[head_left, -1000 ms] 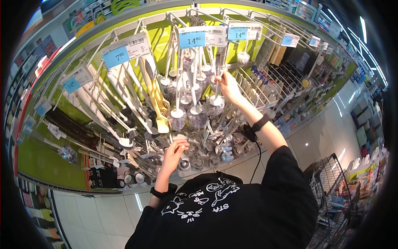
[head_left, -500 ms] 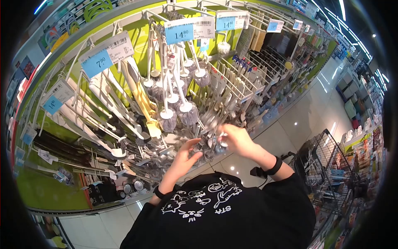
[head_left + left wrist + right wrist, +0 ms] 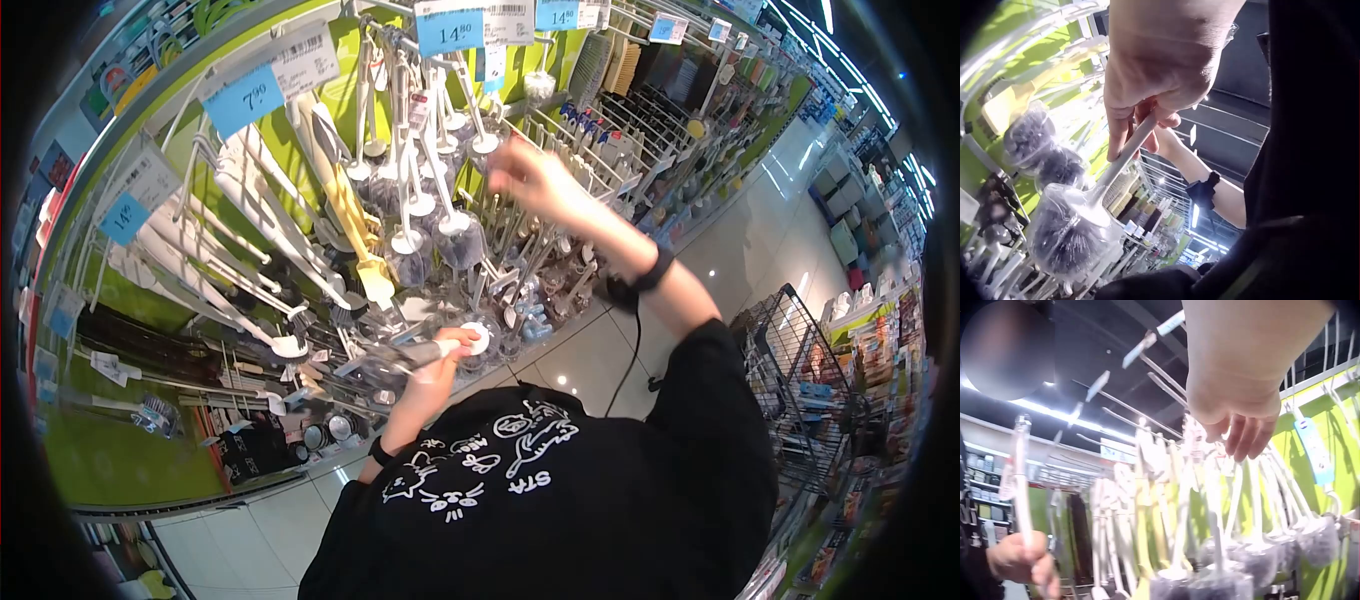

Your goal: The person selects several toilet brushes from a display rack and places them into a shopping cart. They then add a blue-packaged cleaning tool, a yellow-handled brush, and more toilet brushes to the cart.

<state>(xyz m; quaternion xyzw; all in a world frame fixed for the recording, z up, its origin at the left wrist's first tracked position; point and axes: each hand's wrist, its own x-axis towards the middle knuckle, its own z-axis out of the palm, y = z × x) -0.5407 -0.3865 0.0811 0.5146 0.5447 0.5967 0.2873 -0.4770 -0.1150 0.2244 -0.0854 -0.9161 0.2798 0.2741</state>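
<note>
My left hand (image 3: 432,385) grips the white handle of a toilet brush (image 3: 1072,237). Its round head of dark bristles is wrapped in clear plastic, below a white disc. In the right wrist view, the handle (image 3: 1022,481) rises upright from the left hand's curled fingers. My right hand (image 3: 540,185) is raised beside the hanging toilet brushes (image 3: 460,240), blurred in the head view. Seen from its own wrist, its loosely bent fingers (image 3: 1250,434) hang over the white handles with nothing visible in them.
Yellow brushes (image 3: 375,280) and white long-handled brushes (image 3: 250,260) hang to the left under price tags (image 3: 270,80). Wire hooks stick out from the green panel. A wire cart (image 3: 800,350) stands at the right, and a cable hangs below the right wrist.
The right hand gripped a hanging brush, came down beside the left hand, then rose back to the rack. The brush is now in the left hand, which was empty at first.
</note>
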